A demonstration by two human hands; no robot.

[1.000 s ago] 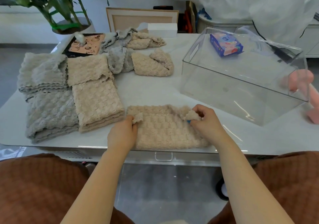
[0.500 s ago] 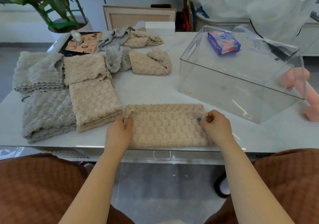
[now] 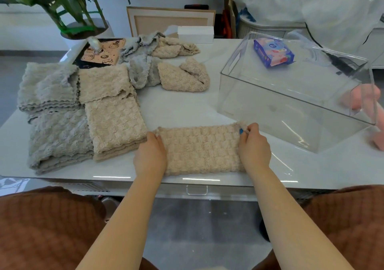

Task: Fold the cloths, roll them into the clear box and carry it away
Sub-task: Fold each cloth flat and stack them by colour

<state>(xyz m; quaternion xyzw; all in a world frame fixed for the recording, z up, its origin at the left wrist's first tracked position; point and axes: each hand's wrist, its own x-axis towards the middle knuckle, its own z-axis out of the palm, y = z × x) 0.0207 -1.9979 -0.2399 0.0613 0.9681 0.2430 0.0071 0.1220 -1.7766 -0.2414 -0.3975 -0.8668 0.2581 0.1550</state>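
Right grip point(image 3: 253, 147) has slid to far corner, pinching beige cloth point(image 3: 202, 149); left grip point(image 3: 150, 155) clamps opposite edge; cloth folded flat between them.

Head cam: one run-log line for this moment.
beige cloth: flat by table near edge | left hand: grips left end | right hand: pinches far right corner | clear box: holds no cloths

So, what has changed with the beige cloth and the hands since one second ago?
The left hand and right hand moved apart, spreading the beige cloth flat; its raised far corners now lie down. Both hands still hold its ends. The folded stacks, clear box and loose cloths stayed put.
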